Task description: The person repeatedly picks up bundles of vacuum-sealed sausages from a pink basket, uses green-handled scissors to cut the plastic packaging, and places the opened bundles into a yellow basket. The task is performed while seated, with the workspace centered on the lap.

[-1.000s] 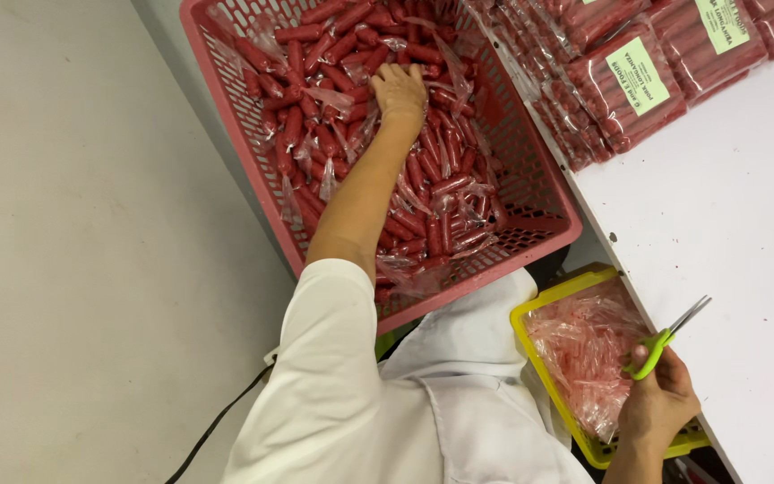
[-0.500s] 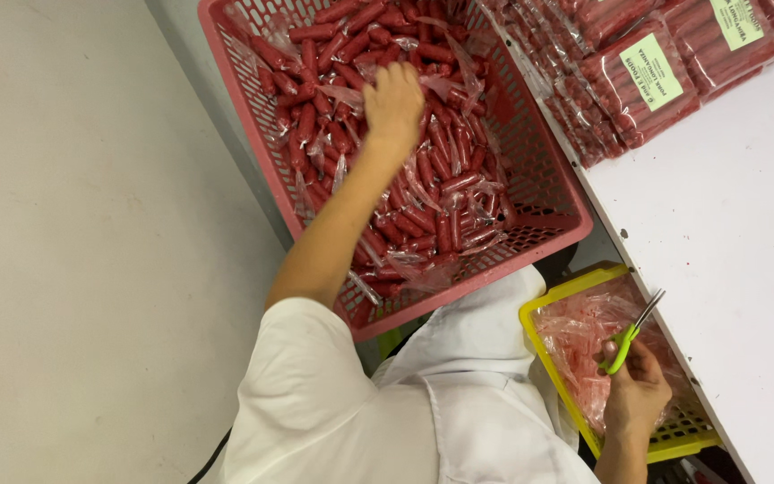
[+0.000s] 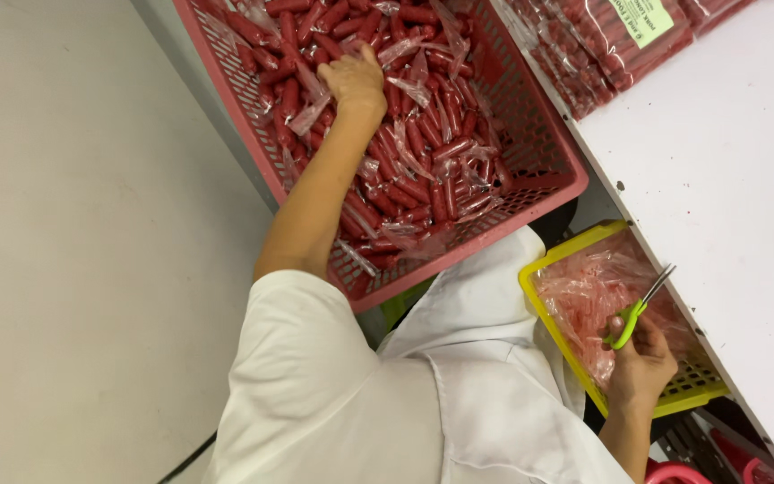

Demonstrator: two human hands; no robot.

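My left hand point(image 3: 353, 82) reaches into a pink plastic basket point(image 3: 544, 170) and rests palm down on a heap of red sausages in clear wrappers point(image 3: 414, 152); whether it grips one I cannot tell. My right hand point(image 3: 640, 363) holds green-handled scissors point(image 3: 640, 305), blades pointing up and away. It hovers over a yellow basket point(image 3: 693, 387) filled with crumpled clear pinkish wrappers point(image 3: 593, 296). I wear a white coat point(image 3: 387, 394).
A white table point(image 3: 727, 179) runs along the right. Sealed packs of red sausages with green labels point(image 3: 611, 40) lie at its far end. A pale floor point(image 3: 73, 242) fills the left. Red objects point(image 3: 727, 457) sit low at the bottom right.
The view has shifted, so the pink basket sits higher in the frame. My left hand has slid a little over the sausages. The right hand still holds the scissors over the yellow basket.
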